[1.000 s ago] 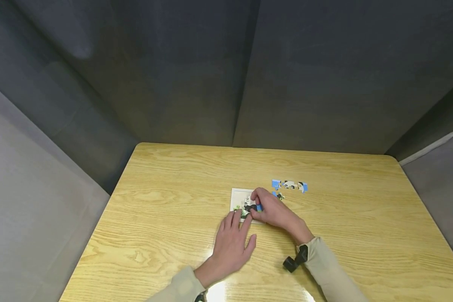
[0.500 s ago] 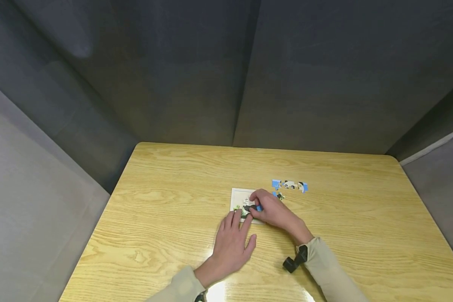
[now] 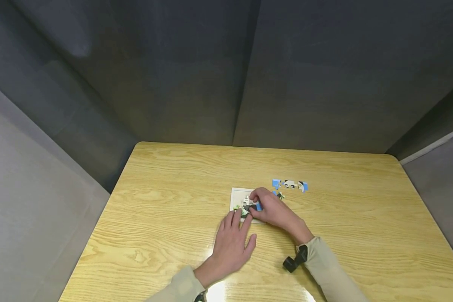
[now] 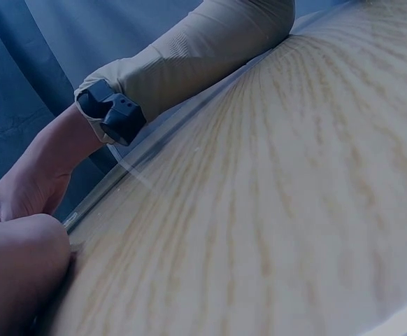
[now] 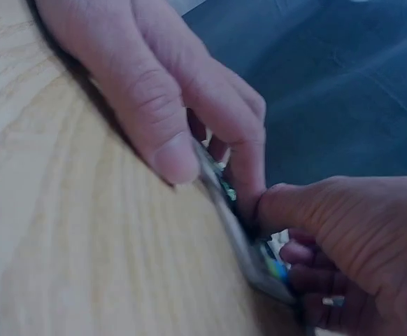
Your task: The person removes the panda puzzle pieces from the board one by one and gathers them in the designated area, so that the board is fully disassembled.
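Note:
A small square puzzle tray (image 3: 238,195) with a white border lies on the table in the head view. Puzzle pieces in black, white, green and blue lie in its lower part. My left hand (image 3: 230,245) rests with fairly straight fingers, their tips on the tray's near side. Over the tray's right side, my right hand (image 3: 272,208) bends its fingers and thumb to pinch a puzzle piece (image 3: 253,206), mostly covered by the fingers. In the right wrist view the right thumb (image 5: 280,206) meets the left hand's fingers (image 5: 242,154) at the tray edge.
Loose puzzle pieces (image 3: 289,184) with panda parts and blue lie in a row to the tray's right. Another loose piece (image 3: 278,195) sits below them, close to the right hand. The wooden table (image 3: 166,201) ends at dark curtains (image 3: 181,84).
The right hand's fingers shift very slightly over the tray while pinching the puzzle piece. The left hand and the loose pieces stay in place.

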Demonstrator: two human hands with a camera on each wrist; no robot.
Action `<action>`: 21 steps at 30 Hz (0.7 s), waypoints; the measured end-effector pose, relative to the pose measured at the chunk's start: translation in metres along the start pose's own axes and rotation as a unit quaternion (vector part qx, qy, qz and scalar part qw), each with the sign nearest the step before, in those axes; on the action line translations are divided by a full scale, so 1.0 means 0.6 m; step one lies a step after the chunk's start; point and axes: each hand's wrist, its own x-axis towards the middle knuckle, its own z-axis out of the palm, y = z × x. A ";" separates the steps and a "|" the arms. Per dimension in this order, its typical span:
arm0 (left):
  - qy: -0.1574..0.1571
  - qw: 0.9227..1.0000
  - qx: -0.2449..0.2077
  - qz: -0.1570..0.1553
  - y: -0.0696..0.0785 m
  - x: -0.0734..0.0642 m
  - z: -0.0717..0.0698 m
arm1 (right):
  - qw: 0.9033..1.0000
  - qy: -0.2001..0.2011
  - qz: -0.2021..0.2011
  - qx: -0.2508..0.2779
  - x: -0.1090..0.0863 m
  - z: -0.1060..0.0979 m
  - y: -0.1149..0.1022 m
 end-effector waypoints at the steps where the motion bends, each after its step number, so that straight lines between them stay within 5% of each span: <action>1: 0.001 1.000 0.000 0.000 0.000 0.000 0.000 | 1.000 0.003 -0.004 0.002 0.000 0.001 0.001; 21: -0.002 1.000 -0.003 -0.004 0.000 0.001 0.002 | 0.999 -0.006 -0.044 0.014 0.004 0.002 0.011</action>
